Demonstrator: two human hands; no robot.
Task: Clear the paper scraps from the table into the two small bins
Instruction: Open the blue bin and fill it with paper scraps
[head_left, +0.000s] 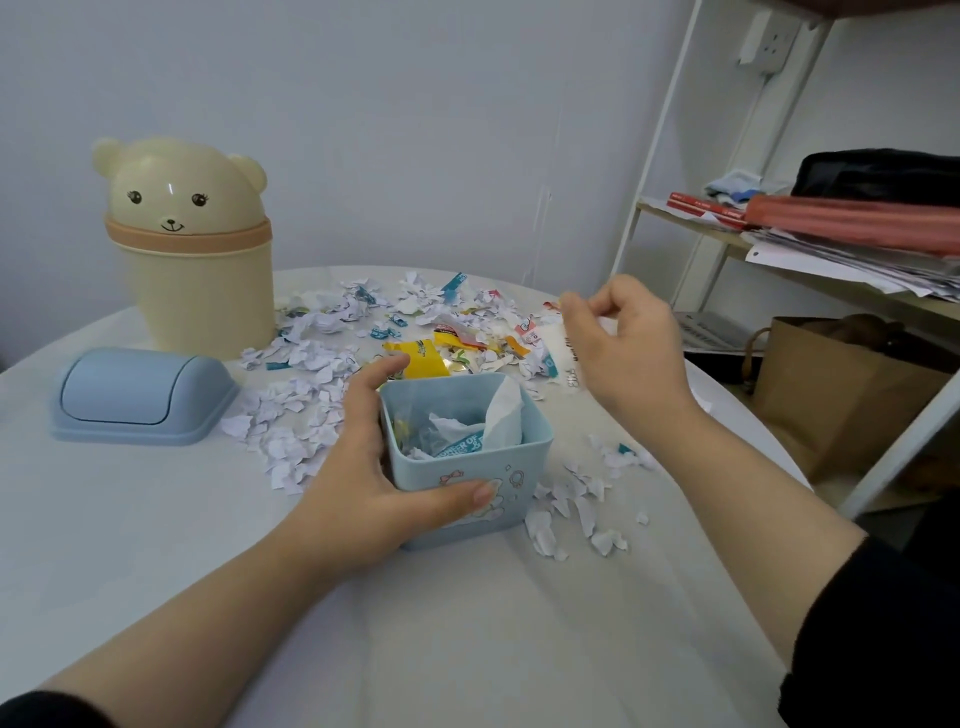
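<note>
White cloth covers the table (130, 545), and my two hands work over its middle. My left hand (363, 483) wraps the blue bin (467, 457) from its left side: the thumb lies flat across the near wall, the fingers curl round the far left corner, and the forearm runs back toward the near left edge of the table, bare up to a dark sleeve. The bin stands upright and open, with a crumpled tissue and a few printed scraps inside. My right hand (623, 343) hangs in the air beyond the bin's right side, wrist bent, fingers curled inward with the tips drawn close to the thumb; I cannot tell whether anything is pinched between them. Its forearm comes in from the near right edge, with a dark sleeve pushed up near the elbow.

Paper scraps (311, 374) lie thick across the middle and far part of the table, mostly white, mixed with coloured wrapper pieces, among them a yellow wrapper (421, 358) just behind the bin. A thinner scatter of white pieces lies to the right of the bin toward the near right edge. The blue lid (140, 395) sits off the bin, near the left edge. Behind it, by the far left edge, stands the cream bear bin (192, 291) with its domed lid on.
</note>
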